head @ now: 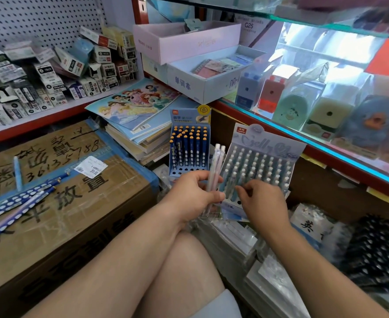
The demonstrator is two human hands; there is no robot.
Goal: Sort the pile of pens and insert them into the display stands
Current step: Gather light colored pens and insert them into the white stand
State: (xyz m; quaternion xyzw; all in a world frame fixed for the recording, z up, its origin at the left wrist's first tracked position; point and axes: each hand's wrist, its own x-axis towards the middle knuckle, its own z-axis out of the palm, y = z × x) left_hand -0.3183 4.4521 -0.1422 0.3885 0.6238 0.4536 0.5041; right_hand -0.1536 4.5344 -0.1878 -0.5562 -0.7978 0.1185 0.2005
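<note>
Stationery is crowding this shop corner: small cartons are lying heaped on a white shelf [51, 106] at the left, and a glass counter [322, 145] with pencil sharpeners [269, 92] inside is running along the right. A person is sitting between them with bare knees drawn up. A taped cardboard box [74, 214] is standing at the left, and a bunch of dark blue dotted pens [21, 200] is lying loose on its top, with a single light blue pen [17, 173] lying just beside them. A stack of picture books [138, 125] is sitting behind the box.

Two display stands are standing side by side in front of the person. The blue stand [189, 173] is holding rows of dark blue pens with orange tips. The pale stand [264, 143], to its right, is holding rows of pens with white caps and is leaning back slightly.

The left hand [193, 193] is gripping a few pale pens [215, 171] upright, fingers and thumb curled round their lower halves, between the two stands. The right hand [264, 203] is reaching to the front row of the pale stand with its fingers bent down among the pens there; whether they are pinching one cannot be told.
</note>
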